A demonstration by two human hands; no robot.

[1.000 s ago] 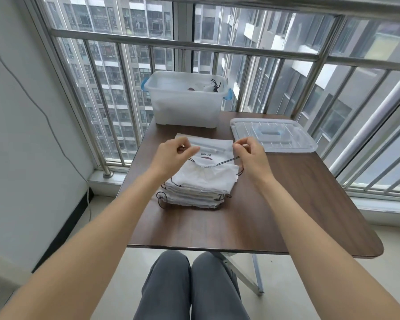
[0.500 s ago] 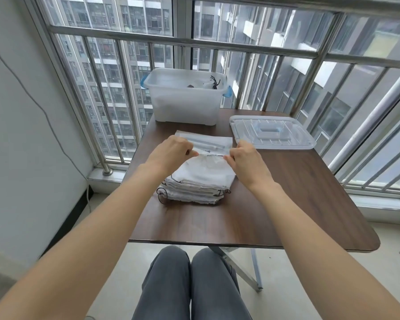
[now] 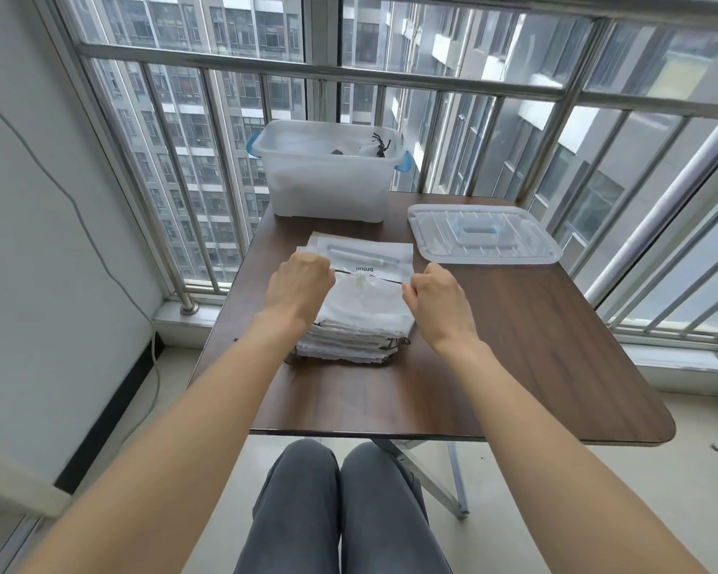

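Drawstring bag (image 3: 363, 302) (white cloth, its mouth gathered) lies atop a stack of bags (image 3: 349, 345) on the brown table (image 3: 515, 366). Left hand (image 3: 301, 285) and right hand (image 3: 438, 302) each pinch one end of its dark cord (image 3: 390, 281), which runs taut between them.

— What is concealed along the drawstring (image 3: 392, 282)?
— Its ends are buried in the left hand (image 3: 299, 285) at nine o'clock and the right hand (image 3: 438, 298) at three; the pinching fingertips are curled out of sight.
— And the storage bin (image 3: 328, 180) at twelve?
— Its contents are blurred by the frosted wall; only a dark cord (image 3: 379, 142) can be made out.
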